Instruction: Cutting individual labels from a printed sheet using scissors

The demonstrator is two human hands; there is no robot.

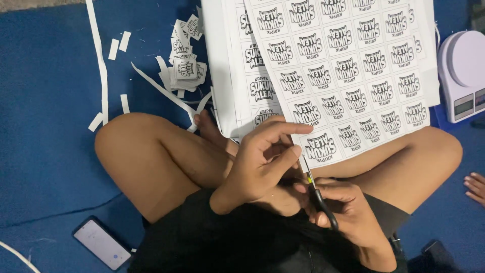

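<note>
- A person sits cross-legged on a blue floor mat (45, 126), a printed label sheet (348, 81) lying across the lap and running away to the far side.
- The left hand (260, 162) pinches the sheet's near edge, thumb and fingers closed on the paper just beside the cut line.
- The right hand (348, 212) is clamped around the black handles of a pair of scissors (318, 197), whose blades point up into the near edge of the sheet; how wide the blades stand cannot be told.
- The sheet is white, covered in a grid of small black-and-white labels, and rests on top of more sheets of the same kind (227, 60).
- By the look of it the paper is light, thin and floppy, likely to sag or tear if held far from the blades; a grip close to the cut, as here, seems to suit it best.
- A pile of cut labels (184, 65) and loose paper strips (101, 60) lie on the mat at far left.
- A small white kitchen scale (462, 71) sits at far right; a phone (102, 243) lies at near left.
- Another person's fingers (475, 187) show at the right edge.
</note>
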